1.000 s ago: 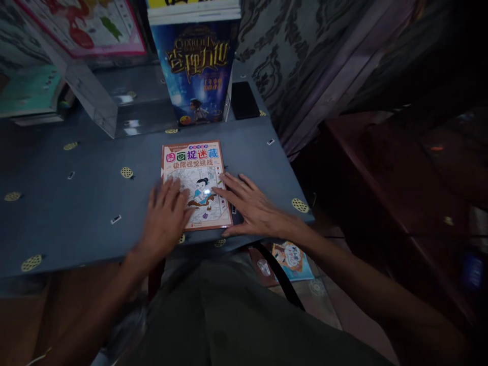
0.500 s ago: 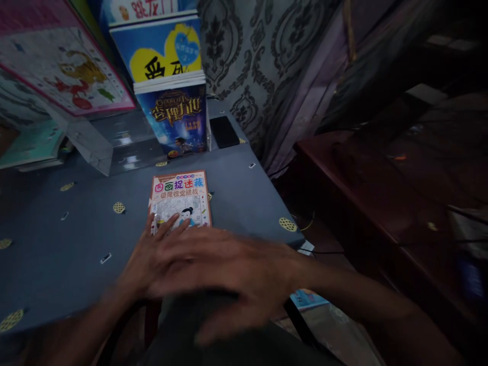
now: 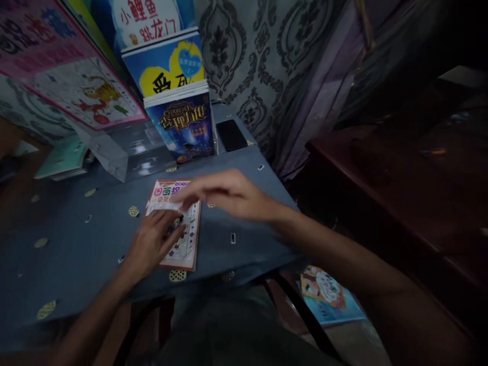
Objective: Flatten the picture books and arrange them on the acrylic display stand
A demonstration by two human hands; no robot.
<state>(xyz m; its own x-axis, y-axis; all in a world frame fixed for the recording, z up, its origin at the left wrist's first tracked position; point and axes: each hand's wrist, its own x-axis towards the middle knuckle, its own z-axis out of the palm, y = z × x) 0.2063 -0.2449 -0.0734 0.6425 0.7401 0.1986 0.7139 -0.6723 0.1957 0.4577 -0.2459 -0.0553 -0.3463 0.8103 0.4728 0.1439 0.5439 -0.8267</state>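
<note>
A thin picture book (image 3: 188,244) with an orange-red border lies face up near the table's front edge. My left hand (image 3: 154,236) rests on its left half, fingers apart, covering part of the cover drawing. Over the book's upper right side is my right hand (image 3: 226,195), slightly blurred, with its fingers stretched toward the left and bent at the tips. It hides part of the coloured title. Whether those fingertips touch the cover I cannot tell. Nothing shows in either hand.
Behind the book, a clear stand (image 3: 114,160) holds several books, a dark blue one (image 3: 186,129) in front. A black phone (image 3: 231,135) lies beside it. Green-covered books (image 3: 63,157) lie at left. A dark red furniture piece (image 3: 366,193) stands right; more books (image 3: 330,297) lie low down.
My right hand has moved up and away from my body, over the book's upper right. My left hand stays on the book. The view has shifted, showing more of the cover.
</note>
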